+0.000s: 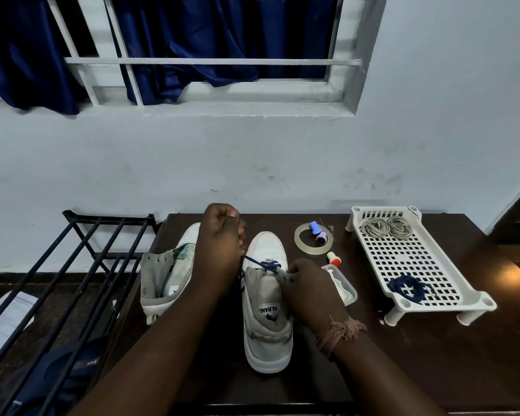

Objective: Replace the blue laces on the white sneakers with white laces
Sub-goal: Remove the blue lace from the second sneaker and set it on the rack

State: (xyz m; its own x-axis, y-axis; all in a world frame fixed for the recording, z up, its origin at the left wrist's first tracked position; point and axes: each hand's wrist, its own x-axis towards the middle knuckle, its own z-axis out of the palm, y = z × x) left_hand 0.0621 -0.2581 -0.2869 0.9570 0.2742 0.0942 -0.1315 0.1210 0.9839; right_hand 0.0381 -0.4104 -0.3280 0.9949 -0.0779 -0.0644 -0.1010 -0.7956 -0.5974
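Centre frame: left hand (222, 232), clenched, pulls the blue lace (263, 264) from the right sneaker (267, 295); right hand (305, 288) pinches the tongue. A hard tug may snag an eyelet or tip the sneaker.

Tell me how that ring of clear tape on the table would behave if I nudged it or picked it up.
The tape ring lies flat on the dark table, so a nudge would probably slide it rather than roll it. It looks thin and hollow, likely light and fairly stiff. The small blue and pink item resting across it might shift or tumble off.
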